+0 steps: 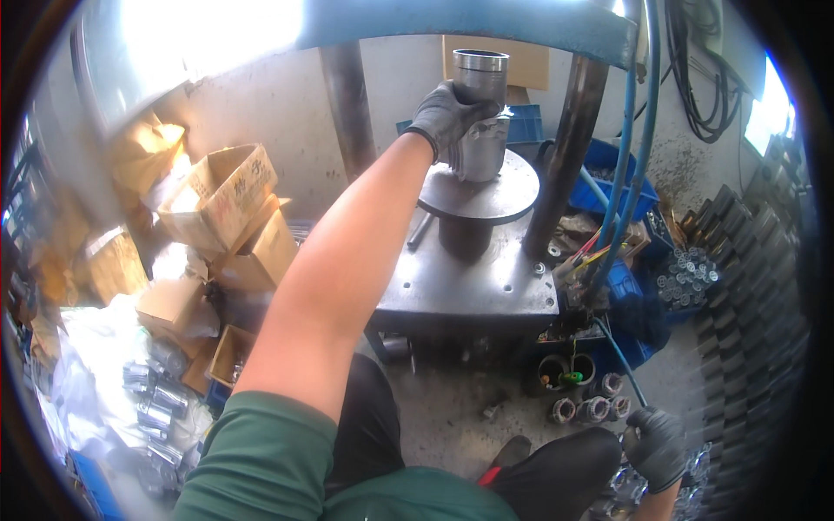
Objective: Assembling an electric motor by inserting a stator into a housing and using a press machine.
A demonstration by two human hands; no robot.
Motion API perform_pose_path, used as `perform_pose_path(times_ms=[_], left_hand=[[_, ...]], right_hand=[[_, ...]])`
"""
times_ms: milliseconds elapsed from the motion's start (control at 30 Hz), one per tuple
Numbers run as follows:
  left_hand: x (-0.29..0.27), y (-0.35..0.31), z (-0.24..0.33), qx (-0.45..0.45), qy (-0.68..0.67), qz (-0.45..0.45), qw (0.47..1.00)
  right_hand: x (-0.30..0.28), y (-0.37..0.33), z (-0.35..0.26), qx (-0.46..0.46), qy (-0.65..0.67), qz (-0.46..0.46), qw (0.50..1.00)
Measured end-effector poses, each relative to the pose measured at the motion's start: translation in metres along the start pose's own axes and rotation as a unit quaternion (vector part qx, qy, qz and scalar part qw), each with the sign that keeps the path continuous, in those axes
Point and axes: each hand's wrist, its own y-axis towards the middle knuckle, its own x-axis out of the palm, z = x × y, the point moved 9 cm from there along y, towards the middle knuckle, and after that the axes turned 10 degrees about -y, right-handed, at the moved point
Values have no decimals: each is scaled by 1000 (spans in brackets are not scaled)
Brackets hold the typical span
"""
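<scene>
My gloved left hand [447, 117] is closed round a grey metal cylinder [480, 76] with a bright rim and open top. Below my fingers a grey metal body [483, 152] stands upright on a round steel plate [517, 193]. Whether cylinder and body are one piece, I cannot tell. The plate rests on a thick post above the press table [469, 286]. Down at the lower right, my gloved right hand [656, 443] has its fingers curled at the end of a slim blue lever [620, 360], which runs up toward the press's side.
A blue press crossbeam [469, 22] spans overhead between two steel columns [569, 143]. Blue hoses [627, 139] hang at the right. Cardboard boxes [221, 195] and shiny metal parts [156, 404] lie left. Ring-shaped parts [593, 408] sit on the floor, near stacked dark parts [747, 304].
</scene>
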Motion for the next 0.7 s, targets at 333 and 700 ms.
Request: perform_pose_path(times_ms=[333, 700], left_hand=[[0, 13, -15, -17, -54, -10, 998], [2, 30, -28, -15, -32, -17, 999]], right_hand=[[28, -32, 11, 29, -6, -16, 999], [23, -27, 7, 34, -22, -21, 999]])
